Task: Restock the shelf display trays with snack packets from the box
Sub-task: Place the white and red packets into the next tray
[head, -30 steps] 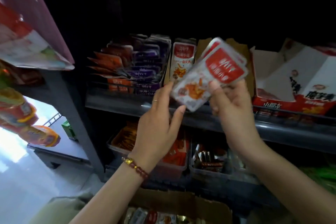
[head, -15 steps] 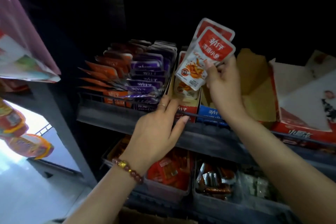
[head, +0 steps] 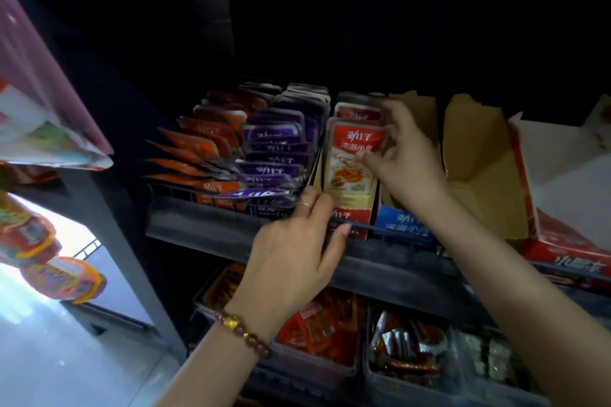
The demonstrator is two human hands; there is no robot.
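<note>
Red-and-white snack packets stand upright in a red cardboard display tray on the upper shelf. My right hand reaches in from the right and pinches the front packets with thumb and fingertips. My left hand rests on the shelf's front rail with its fingers against the tray's front left corner. To the right stands a blue display tray, its inside brown cardboard with no packets showing. The box of packets is out of view.
Purple packets and orange packets fill the trays to the left. A large red-and-white carton sits on the right. Below, clear bins hold red and mixed snacks. Hanging bags crowd the left edge.
My right hand has brought the red packets down from above into the red tray. My left hand moved up from below the packets to the tray's front corner.
</note>
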